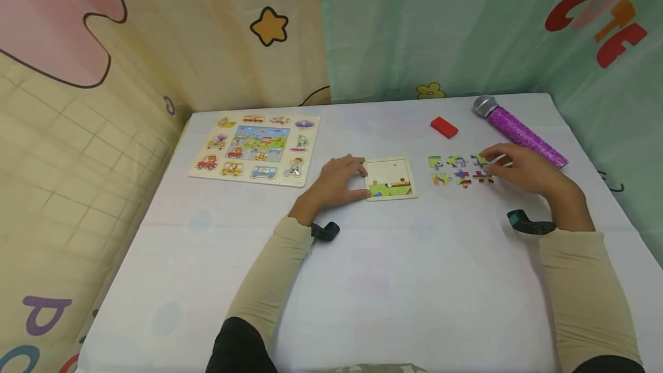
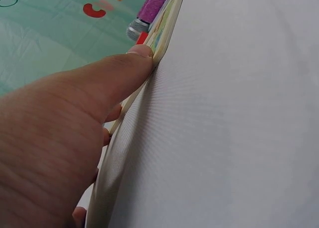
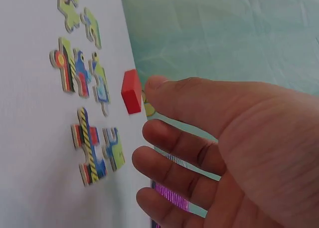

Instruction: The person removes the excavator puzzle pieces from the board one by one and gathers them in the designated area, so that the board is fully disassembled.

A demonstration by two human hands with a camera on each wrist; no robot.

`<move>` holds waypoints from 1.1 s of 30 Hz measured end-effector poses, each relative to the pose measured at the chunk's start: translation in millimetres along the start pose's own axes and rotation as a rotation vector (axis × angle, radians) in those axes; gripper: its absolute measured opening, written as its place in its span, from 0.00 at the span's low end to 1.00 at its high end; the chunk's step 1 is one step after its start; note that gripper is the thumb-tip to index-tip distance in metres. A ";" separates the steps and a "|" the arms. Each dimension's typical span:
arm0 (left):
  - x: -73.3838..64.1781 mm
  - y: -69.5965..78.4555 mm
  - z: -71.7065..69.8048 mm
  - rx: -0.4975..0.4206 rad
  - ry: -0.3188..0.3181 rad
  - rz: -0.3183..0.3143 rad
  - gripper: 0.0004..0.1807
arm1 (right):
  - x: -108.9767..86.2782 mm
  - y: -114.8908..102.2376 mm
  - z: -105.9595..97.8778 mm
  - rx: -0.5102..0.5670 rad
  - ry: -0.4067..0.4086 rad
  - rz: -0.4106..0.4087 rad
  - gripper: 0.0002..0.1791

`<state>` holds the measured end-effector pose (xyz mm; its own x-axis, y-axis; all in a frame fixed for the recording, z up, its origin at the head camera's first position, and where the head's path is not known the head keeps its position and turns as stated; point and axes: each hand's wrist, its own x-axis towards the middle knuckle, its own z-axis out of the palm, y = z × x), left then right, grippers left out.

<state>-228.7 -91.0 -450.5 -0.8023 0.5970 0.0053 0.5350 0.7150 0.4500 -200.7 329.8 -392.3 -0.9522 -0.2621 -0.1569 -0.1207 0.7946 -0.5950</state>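
A small puzzle board [image 1: 391, 190] with part of its picture filled in lies in the middle of the table. My left hand [image 1: 338, 182] holds its left side, the thumb [image 2: 107, 78] at the near corner and the fingers along the edge. Several loose jigsaw pieces [image 1: 463, 178] lie in two rows to the right of the board. Over the right end of these rows hovers my right hand [image 1: 528, 172]. In the right wrist view its fingers are loosely bent and apart from the thumb, with nothing between them, facing a black-and-yellow striped piece [image 3: 88, 145].
A larger picture puzzle [image 1: 311, 157] with vehicles lies at the back left. Behind the loose pieces is a red block [image 1: 444, 127], and a purple glittery microphone [image 1: 518, 128] lies beyond my right hand. Printed curtains [image 1: 383, 27] hang behind the white table [image 1: 404, 281].
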 end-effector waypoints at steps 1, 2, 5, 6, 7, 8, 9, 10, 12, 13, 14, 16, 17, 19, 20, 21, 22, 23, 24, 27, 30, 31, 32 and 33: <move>0.4 0.4 0.2 -0.002 0.002 0.002 0.25 | 1.0 -4.6 1.3 0.000 -0.004 -0.013 0.21; 0.8 0.8 0.3 -0.005 0.005 0.004 0.25 | 2.3 -9.5 3.3 -0.001 -0.004 -0.032 0.21; 1.5 2.7 0.8 -0.009 0.005 0.008 0.26 | 9.9 -27.2 14.5 -0.032 0.004 -0.114 0.19; 1.4 3.2 1.0 -0.006 0.003 0.006 0.26 | 13.5 -33.8 19.3 -0.042 0.011 -0.144 0.18; 1.3 3.5 1.2 0.000 0.001 0.004 0.26 | 17.5 -40.7 24.3 -0.053 0.016 -0.168 0.18; 1.0 3.8 1.3 0.004 -0.003 0.000 0.26 | 21.8 -47.9 29.3 -0.069 0.023 -0.190 0.17; 0.8 3.8 1.5 0.008 -0.007 -0.004 0.25 | 26.7 -55.8 34.6 -0.085 0.028 -0.208 0.17; 0.5 3.7 1.5 0.012 -0.009 -0.007 0.26 | 31.7 -64.0 40.0 -0.099 0.029 -0.224 0.17; -0.4 3.4 1.2 0.015 -0.013 -0.011 0.25 | 41.6 -81.5 52.0 -0.123 0.004 -0.261 0.17; -0.7 3.0 1.0 0.015 -0.015 -0.013 0.25 | 46.3 -90.9 58.7 -0.132 -0.025 -0.277 0.17; -1.2 2.7 0.8 0.014 -0.015 -0.015 0.25 | 51.0 -100.0 65.8 -0.134 -0.063 -0.297 0.18; -1.7 1.7 0.3 0.015 -0.014 -0.013 0.25 | 59.1 -117.6 79.9 -0.141 -0.151 -0.344 0.19; -1.9 1.1 0.3 0.014 -0.011 -0.012 0.25 | 62.6 -125.4 86.5 -0.143 -0.195 -0.359 0.19; -1.5 0.0 0.6 0.006 -0.006 -0.007 0.25 | 67.3 -138.2 97.4 -0.164 -0.258 -0.372 0.20; -1.2 -0.5 1.0 0.001 -0.003 -0.004 0.25 | 69.1 -142.8 101.8 -0.182 -0.276 -0.377 0.20; -1.1 -1.0 1.5 -0.005 -0.001 -0.001 0.25 | 70.3 -146.3 105.5 -0.200 -0.288 -0.379 0.20; -0.9 -1.5 2.3 -0.009 0.000 0.002 0.25 | 71.0 -148.9 108.5 -0.214 -0.296 -0.371 0.21; -0.7 -1.8 3.0 -0.016 0.001 0.005 0.25 | 71.5 -150.7 110.8 -0.229 -0.302 -0.361 0.21; -0.3 -1.9 3.6 -0.019 0.002 0.006 0.25 | 71.9 -151.4 112.6 -0.239 -0.305 -0.357 0.21; -0.1 -2.1 3.7 -0.011 0.004 0.004 0.25 | 73.9 -150.9 114.9 -0.222 -0.316 -0.341 0.21; 0.1 -1.7 1.7 -0.004 0.006 0.001 0.25 | 76.8 -148.8 114.7 -0.192 -0.317 -0.325 0.21; 0.1 -1.8 1.2 -0.002 0.005 0.001 0.25 | 77.6 -148.3 114.4 -0.180 -0.320 -0.317 0.21; -0.1 -1.8 0.7 -0.003 0.004 0.001 0.25 | 78.4 -147.9 114.3 -0.170 -0.322 -0.312 0.21; -0.1 -2.1 0.6 -0.003 0.004 0.000 0.25 | 79.1 -147.4 114.3 -0.162 -0.325 -0.308 0.21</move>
<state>-229.6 -92.4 -452.0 -0.8032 0.5956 0.0087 0.5341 0.7138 0.4530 -226.1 129.3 -407.2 -0.7313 -0.6361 -0.2462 -0.4503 0.7214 -0.5262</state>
